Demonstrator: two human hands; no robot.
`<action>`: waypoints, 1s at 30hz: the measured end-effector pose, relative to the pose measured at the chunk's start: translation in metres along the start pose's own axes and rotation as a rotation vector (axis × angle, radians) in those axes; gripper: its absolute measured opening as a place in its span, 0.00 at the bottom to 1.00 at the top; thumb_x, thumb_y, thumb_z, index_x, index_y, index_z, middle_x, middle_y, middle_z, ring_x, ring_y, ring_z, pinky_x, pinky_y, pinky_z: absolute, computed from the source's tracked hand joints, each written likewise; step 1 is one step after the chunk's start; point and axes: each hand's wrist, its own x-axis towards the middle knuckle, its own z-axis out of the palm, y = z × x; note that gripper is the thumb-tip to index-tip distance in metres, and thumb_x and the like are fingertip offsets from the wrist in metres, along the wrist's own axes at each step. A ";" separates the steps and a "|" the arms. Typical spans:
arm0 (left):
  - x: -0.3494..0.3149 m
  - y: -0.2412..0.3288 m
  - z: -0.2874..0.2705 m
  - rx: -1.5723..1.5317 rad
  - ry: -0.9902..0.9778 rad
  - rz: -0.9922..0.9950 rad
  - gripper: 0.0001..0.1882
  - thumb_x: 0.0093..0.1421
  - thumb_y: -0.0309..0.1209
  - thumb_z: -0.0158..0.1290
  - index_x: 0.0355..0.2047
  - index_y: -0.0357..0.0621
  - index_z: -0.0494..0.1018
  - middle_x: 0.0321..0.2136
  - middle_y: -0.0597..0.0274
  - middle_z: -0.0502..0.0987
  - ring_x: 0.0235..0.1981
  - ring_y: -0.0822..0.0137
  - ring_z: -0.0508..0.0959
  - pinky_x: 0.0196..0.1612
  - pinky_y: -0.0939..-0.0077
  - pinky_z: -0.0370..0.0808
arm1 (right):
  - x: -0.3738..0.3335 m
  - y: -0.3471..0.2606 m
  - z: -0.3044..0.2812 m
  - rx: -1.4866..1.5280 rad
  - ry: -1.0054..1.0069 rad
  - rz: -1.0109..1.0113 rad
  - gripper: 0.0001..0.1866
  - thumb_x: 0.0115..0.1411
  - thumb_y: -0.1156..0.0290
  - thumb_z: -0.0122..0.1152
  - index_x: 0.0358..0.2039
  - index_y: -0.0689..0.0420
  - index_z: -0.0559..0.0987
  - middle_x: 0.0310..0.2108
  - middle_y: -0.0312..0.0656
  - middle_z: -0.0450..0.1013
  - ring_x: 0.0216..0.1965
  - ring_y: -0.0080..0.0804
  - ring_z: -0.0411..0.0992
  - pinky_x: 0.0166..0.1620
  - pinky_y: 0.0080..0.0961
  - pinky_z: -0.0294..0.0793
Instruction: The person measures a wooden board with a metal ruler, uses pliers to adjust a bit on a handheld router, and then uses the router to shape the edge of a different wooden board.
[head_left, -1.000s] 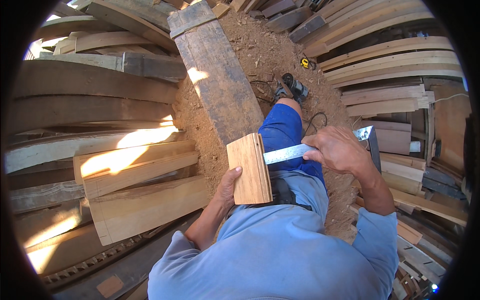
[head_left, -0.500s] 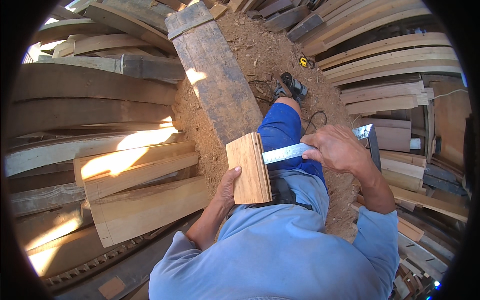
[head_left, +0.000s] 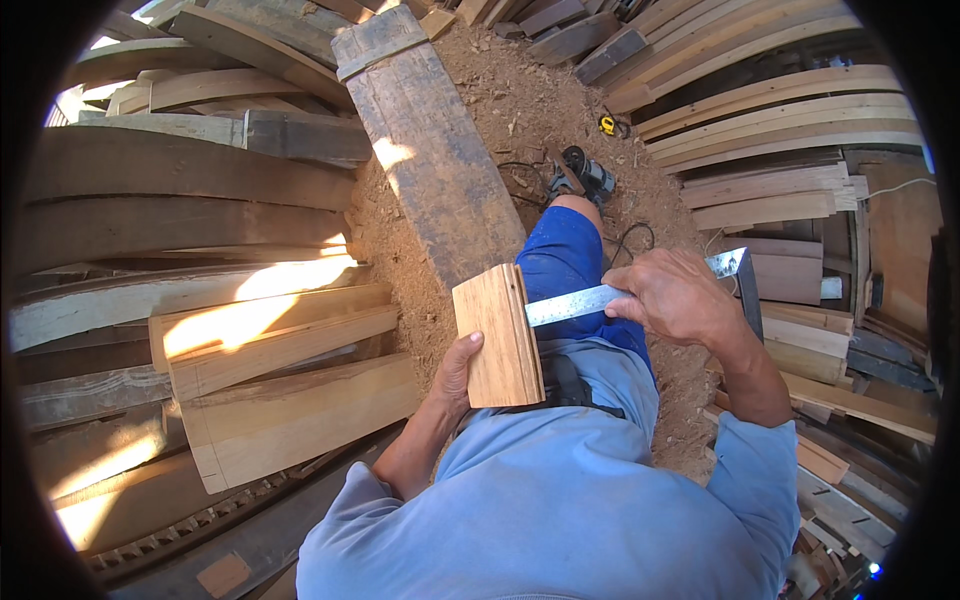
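My left hand (head_left: 457, 375) grips a short wooden block (head_left: 494, 345) by its left edge, thumb on the upper face and the other fingers out of sight beneath. Stepped grooves run down the block's right edge. In my right hand (head_left: 670, 297), the fingers are closed around the metal blade of a try square (head_left: 575, 304). The blade's free end meets the block's grooved edge; whether it sits inside a groove I cannot tell. Past my right wrist, the square's dark stock (head_left: 749, 295) angles down toward my forearm.
A worn plank (head_left: 430, 150) lies ahead on sawdust-covered ground. Beyond my knee rests a corded power tool (head_left: 588, 175), with a yellow tape measure (head_left: 607, 125) farther off. Stacked boards (head_left: 190, 190) line the left side, and more timber (head_left: 780, 120) is piled on the right.
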 end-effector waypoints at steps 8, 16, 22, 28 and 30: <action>0.003 0.001 0.002 0.006 -0.022 0.003 0.40 0.56 0.44 0.59 0.65 0.38 0.60 0.51 0.46 0.76 0.50 0.52 0.80 0.54 0.52 0.80 | -0.002 0.003 0.000 0.006 0.022 -0.014 0.18 0.58 0.54 0.65 0.42 0.53 0.85 0.30 0.53 0.78 0.38 0.55 0.77 0.42 0.48 0.73; 0.004 0.001 0.004 0.014 -0.016 -0.014 0.41 0.56 0.45 0.58 0.65 0.37 0.59 0.51 0.45 0.76 0.50 0.52 0.80 0.54 0.51 0.80 | -0.005 0.003 -0.001 -0.015 0.022 -0.009 0.18 0.59 0.54 0.64 0.42 0.52 0.85 0.28 0.52 0.78 0.37 0.54 0.77 0.41 0.47 0.73; 0.005 -0.001 -0.002 0.022 -0.006 -0.005 0.41 0.57 0.45 0.58 0.65 0.37 0.59 0.51 0.44 0.76 0.50 0.52 0.80 0.54 0.51 0.80 | -0.005 0.005 0.002 -0.013 0.025 -0.010 0.17 0.59 0.54 0.64 0.42 0.51 0.85 0.28 0.52 0.78 0.37 0.54 0.77 0.41 0.47 0.73; 0.004 0.000 -0.001 0.027 -0.004 0.003 0.40 0.57 0.45 0.58 0.65 0.37 0.59 0.52 0.45 0.76 0.51 0.52 0.80 0.55 0.51 0.79 | -0.004 0.005 0.003 0.003 0.020 -0.003 0.17 0.59 0.54 0.64 0.42 0.52 0.85 0.28 0.52 0.78 0.37 0.54 0.77 0.41 0.47 0.73; 0.004 0.000 0.000 0.029 -0.010 0.006 0.40 0.57 0.45 0.58 0.65 0.37 0.59 0.52 0.45 0.76 0.51 0.52 0.80 0.55 0.51 0.79 | -0.004 0.005 0.003 0.004 0.026 -0.002 0.17 0.59 0.54 0.64 0.42 0.52 0.85 0.28 0.52 0.78 0.37 0.54 0.77 0.41 0.47 0.73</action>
